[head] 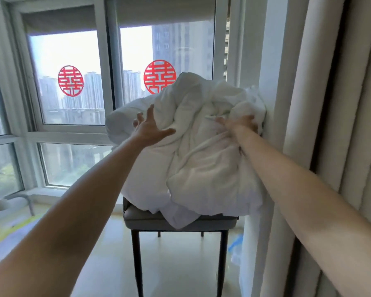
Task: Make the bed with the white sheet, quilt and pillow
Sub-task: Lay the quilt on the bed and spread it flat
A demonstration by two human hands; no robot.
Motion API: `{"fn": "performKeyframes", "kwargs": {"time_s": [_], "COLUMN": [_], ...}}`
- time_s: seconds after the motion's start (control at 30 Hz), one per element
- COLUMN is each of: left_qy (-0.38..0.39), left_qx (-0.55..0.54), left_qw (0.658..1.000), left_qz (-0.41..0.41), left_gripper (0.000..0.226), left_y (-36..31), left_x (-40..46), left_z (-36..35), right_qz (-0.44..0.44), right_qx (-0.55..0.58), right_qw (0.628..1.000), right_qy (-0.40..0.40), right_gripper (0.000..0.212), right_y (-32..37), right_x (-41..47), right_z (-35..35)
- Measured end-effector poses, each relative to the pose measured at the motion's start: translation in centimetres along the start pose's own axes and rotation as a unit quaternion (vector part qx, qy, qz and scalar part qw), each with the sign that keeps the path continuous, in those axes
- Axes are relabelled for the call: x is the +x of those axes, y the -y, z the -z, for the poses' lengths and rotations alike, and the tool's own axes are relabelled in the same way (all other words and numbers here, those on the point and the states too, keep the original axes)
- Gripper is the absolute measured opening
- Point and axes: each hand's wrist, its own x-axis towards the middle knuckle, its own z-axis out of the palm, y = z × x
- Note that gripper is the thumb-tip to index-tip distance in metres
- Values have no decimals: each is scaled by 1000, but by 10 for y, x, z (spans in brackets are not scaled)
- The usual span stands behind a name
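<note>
The white bedding [197, 146] is heaped on a grey chair [178, 219] at the frame's centre, so bunched that sheet, quilt and pillow cannot be told apart, and it hides the chair's back. The right hand [242, 125], at 3 o'clock on the heap, grips a fold with its fingertips buried in cloth. The left hand [150, 127], at 9 o'clock, is spread, fingers straight; contact with the bedding is unclear.

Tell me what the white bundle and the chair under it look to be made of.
White bundle: soft matte woven fabric, likely cotton, judging by deep creases and puffy folds. Chair: grey padded seat, smooth like leather or faux leather; dark slim legs look like metal, though painted wood is possible.
</note>
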Motion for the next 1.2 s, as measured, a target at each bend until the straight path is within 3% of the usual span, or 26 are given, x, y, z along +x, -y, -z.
{"fn": "performKeyframes", "kwargs": {"time_s": [0.1,0.37,0.5,0.6,0.7,0.83,0.93,1.03,1.2], "left_qy": [-6,-11,25,-3,-2,44,72,102,76], "left_qx": [-2,23,120,171,212,129,83,40,-9], "left_qw": [1000,999,991,985,976,991,994,994,996], "left_qz": [8,39,45,11,-40,-17,-13,-23,-36], "left_gripper": [114,122,124,131,137,140,119,81,34], "left_y": [8,30,20,16,20,25,26,30,30], "left_x": [29,97,117,132,143,164,165,165,148], "left_z": [-11,-44,-60,-61,-55,-55,-67,-73,-68], "right_qz": [-66,-54,-53,-10,-18,-35,-43,-44,-31], "right_qx": [79,85,84,76,85,100,104,83,65], "right_qw": [994,990,985,976,974,977,978,983,989], "right_qy": [-29,-102,-138,-204,-209,-184,-175,-160,-132], "right_gripper": [140,132,133,132,133,137,136,134,128], "right_y": [-6,-10,-12,-14,-16,-8,-8,-7,-12], "right_x": [20,48,50,52,49,52,53,59,62], "right_z": [-31,-83,-83,-85,-86,-79,-78,-79,-73]}}
